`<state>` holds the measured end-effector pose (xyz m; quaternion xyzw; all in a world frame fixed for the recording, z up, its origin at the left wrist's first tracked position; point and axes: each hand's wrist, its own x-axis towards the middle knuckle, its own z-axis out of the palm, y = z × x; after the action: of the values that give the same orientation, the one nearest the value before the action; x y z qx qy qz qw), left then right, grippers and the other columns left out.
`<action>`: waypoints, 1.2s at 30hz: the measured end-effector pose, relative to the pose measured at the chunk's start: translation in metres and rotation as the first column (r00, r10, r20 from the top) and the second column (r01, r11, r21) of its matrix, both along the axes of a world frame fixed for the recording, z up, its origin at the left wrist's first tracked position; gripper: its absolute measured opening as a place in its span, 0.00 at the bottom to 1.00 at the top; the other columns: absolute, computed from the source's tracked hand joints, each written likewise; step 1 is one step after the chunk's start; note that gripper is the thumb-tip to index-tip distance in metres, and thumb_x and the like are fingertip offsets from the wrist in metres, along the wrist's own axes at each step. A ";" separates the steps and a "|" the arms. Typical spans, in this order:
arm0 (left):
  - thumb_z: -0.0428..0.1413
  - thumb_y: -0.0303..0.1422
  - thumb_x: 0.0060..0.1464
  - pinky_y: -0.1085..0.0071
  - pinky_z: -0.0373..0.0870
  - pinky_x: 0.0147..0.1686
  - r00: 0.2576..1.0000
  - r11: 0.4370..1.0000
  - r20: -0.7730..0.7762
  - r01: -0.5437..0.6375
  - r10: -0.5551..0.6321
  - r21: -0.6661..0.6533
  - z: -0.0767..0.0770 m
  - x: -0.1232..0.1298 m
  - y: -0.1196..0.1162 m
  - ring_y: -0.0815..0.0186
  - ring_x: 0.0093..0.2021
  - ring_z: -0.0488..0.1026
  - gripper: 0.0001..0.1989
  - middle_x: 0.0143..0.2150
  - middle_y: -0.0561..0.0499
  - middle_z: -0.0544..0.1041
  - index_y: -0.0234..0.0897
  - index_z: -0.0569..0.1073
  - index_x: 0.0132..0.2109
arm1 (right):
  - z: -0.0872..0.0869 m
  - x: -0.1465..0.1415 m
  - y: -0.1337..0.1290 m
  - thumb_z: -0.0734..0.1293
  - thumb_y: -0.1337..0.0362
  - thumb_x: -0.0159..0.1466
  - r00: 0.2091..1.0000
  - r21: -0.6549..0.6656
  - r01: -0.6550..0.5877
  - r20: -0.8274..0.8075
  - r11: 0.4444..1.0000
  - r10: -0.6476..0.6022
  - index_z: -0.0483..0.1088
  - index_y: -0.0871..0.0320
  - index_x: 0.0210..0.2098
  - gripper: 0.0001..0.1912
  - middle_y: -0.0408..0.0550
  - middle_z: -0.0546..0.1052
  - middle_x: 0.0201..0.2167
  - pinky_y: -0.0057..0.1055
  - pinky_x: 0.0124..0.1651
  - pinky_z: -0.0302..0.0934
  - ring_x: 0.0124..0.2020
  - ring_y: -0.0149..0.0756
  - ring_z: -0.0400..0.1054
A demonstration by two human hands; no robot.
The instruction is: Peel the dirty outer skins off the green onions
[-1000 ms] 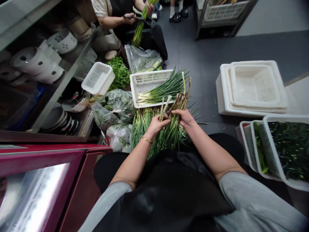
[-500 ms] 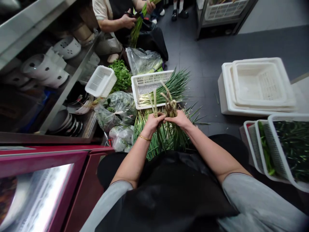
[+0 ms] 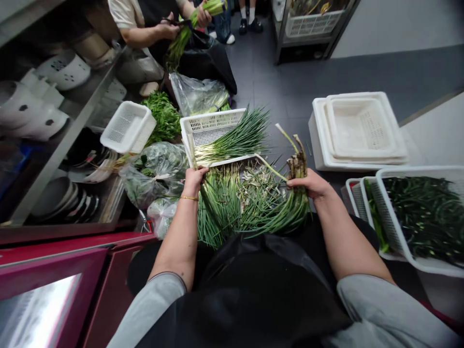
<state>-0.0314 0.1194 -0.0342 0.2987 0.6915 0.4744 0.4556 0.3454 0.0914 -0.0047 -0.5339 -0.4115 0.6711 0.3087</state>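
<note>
My left hand is closed on slim, cleaned scallions, pale ends up and green leaves hanging down, at the front left corner of a white basket. More scallions lie in that basket, their tops over its right end. Off to the right, my right hand grips a bunch of untrimmed scallions with dirty roots up; two pale stalks stick out of it to the left. Between my hands lie a spread of scallions and a heap of peeled, withered scraps.
Bagged greens, a small white basket and leafy greens lie left. A co-worker's hand holds scissors beside green stalks. Stacked white bins and a basket of dark green peppers stand right. Metal shelving borders the left.
My hands have moved apart from close together: the left went left with its scallions, the right went right with the rooted bunch. The view has shifted slightly.
</note>
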 end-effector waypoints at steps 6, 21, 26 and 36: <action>0.69 0.34 0.36 0.76 0.42 0.14 0.880 0.878 0.157 0.466 -0.448 -0.107 -0.012 0.058 -0.019 0.78 0.14 0.49 0.21 0.16 0.60 0.61 0.29 0.78 0.40 | -0.005 -0.026 0.002 0.79 0.62 0.35 0.985 -0.020 0.119 -0.120 0.993 -0.120 0.74 0.61 0.22 0.16 0.45 0.76 0.19 0.28 0.24 0.61 0.19 0.32 0.67; 0.67 0.41 0.42 0.75 0.53 0.17 0.798 0.904 0.425 0.392 -0.427 0.170 0.037 0.063 -0.066 0.75 0.16 0.52 0.15 0.15 0.62 0.54 0.36 0.72 0.31 | 0.000 -0.078 -0.004 0.71 0.70 0.39 0.852 0.017 0.080 -0.520 0.997 -0.060 0.74 0.57 0.37 0.23 0.40 0.76 0.24 0.37 0.40 0.70 0.28 0.35 0.72; 0.70 0.36 0.33 0.73 0.54 0.21 0.861 0.888 0.216 0.442 -0.459 0.126 0.025 0.109 -0.078 0.76 0.19 0.58 0.20 0.22 0.56 0.70 0.31 0.78 0.35 | 0.010 -0.108 -0.012 0.70 0.67 0.39 0.877 0.046 0.223 -0.446 0.974 -0.180 0.72 0.57 0.34 0.19 0.43 0.78 0.25 0.40 0.40 0.71 0.32 0.41 0.75; 0.68 0.35 0.32 0.77 0.45 0.15 0.833 0.945 0.454 0.321 -0.316 0.068 0.021 0.078 -0.061 0.77 0.15 0.55 0.18 0.16 0.61 0.61 0.35 0.69 0.30 | 0.016 -0.115 -0.006 0.73 0.68 0.41 0.895 0.161 0.373 -0.322 0.914 -0.308 0.74 0.58 0.31 0.15 0.43 0.78 0.28 0.38 0.40 0.70 0.28 0.36 0.74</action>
<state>0.0471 0.0579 -0.0128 0.2863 0.5073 0.4452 0.6801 0.2305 0.0850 0.0116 -0.4565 -0.3324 0.6277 0.5359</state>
